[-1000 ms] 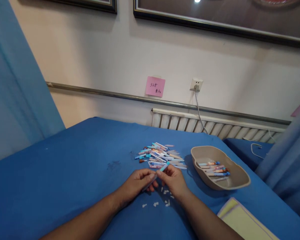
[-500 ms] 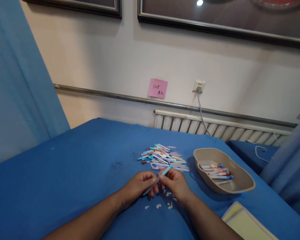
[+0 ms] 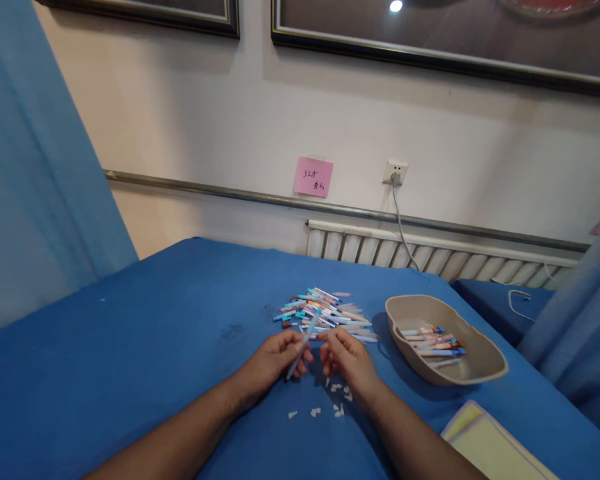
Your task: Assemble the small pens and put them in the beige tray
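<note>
Both my hands rest low on a blue cloth-covered surface (image 3: 130, 347). My left hand (image 3: 275, 363) is closed on a thin tube with a light blue cap (image 3: 303, 340), which stands nearly upright. My right hand (image 3: 347, 360) sits just right of it with fingers pinched together near the tube; what they pinch is too small to make out. Just beyond my hands lies a pile of several capped tubes (image 3: 323, 310). A beige kidney-shaped tray (image 3: 480, 367) to the right holds several more tubes.
Small white paper scraps (image 3: 325, 403) lie between my wrists. A yellow pad (image 3: 490, 447) lies at the lower right. Behind stand a wall with a pink note (image 3: 313, 177), a socket with a cable (image 3: 395, 173) and a radiator (image 3: 430, 257). Blue curtains hang left and right.
The tube has swung from slanting across both hands to nearly upright in my left hand. My right hand has come off its capped end.
</note>
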{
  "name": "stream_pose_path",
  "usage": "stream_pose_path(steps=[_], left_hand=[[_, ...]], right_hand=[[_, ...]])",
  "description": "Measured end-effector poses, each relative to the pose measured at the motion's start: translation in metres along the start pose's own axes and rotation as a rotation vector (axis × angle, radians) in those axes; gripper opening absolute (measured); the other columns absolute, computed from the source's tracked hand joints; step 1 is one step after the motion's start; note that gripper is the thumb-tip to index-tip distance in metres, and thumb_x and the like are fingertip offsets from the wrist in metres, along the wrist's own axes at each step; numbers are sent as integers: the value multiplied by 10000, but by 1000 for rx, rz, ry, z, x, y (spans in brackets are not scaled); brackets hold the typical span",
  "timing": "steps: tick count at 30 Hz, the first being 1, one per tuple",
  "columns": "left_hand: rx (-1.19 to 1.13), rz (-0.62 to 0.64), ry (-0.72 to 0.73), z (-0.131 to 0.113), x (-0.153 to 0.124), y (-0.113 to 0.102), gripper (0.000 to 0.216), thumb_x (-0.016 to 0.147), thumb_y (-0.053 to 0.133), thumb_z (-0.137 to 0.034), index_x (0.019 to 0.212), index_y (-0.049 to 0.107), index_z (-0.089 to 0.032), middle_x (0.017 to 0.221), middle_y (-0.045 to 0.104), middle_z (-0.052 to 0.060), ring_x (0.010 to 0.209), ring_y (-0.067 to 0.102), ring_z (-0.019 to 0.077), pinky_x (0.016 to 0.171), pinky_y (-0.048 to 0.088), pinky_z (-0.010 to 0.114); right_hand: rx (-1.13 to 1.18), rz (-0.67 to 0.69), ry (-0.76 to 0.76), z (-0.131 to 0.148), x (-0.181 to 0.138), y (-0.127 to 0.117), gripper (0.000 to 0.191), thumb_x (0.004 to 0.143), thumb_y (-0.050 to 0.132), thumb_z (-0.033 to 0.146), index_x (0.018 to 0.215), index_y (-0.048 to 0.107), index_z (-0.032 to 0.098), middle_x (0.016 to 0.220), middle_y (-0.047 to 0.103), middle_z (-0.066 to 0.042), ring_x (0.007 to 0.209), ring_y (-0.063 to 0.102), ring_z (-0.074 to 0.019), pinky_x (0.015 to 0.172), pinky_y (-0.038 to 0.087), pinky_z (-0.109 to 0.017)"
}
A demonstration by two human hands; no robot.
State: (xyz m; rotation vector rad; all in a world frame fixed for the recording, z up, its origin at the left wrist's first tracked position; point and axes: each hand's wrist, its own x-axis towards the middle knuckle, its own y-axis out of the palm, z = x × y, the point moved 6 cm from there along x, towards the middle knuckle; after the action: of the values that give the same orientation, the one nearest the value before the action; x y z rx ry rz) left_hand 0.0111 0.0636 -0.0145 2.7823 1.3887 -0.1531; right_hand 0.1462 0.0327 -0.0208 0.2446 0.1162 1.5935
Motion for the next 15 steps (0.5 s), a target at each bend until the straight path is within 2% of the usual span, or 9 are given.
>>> stream_pose_path(steps=[4, 6, 10, 15], left_hand=[[175, -346, 122, -13, 11, -48, 375, 740, 563, -508, 900, 537, -170, 672, 532, -29, 539, 458, 106, 520, 349, 214], [388, -434, 149, -18, 16, -64, 357, 711, 600, -451, 927, 565, -169, 638, 509, -42, 554, 454, 120, 536, 334, 218], [812, -391, 138, -19, 22, -69, 214, 744, 570, -355, 855, 647, -188, 722, 576, 1, 689, 527, 174, 633, 353, 243], [1060, -313, 121, -18, 22, -59, 181, 780, 530, -260, 910, 651, -225, 841, 589, 33, 803, 552, 199, 700, 355, 254]], right_hand=[[11, -126, 35, -3, 6, -15, 534, 674, 579, 663, 832, 591, 153, 586, 551, 30, 417, 486, -69, 417, 338, -180], [-4, -151, 48, -7, 8, -18, 532, 661, 587, 663, 808, 588, 151, 575, 543, 35, 414, 478, -67, 410, 332, -178], [-55, -145, 26, -12, 10, -17, 504, 658, 600, 640, 782, 581, 151, 554, 538, 41, 402, 467, -65, 399, 332, -177], [-86, -123, 13, -16, 11, -16, 461, 661, 618, 602, 756, 565, 155, 537, 532, 51, 390, 462, -59, 388, 325, -170]])
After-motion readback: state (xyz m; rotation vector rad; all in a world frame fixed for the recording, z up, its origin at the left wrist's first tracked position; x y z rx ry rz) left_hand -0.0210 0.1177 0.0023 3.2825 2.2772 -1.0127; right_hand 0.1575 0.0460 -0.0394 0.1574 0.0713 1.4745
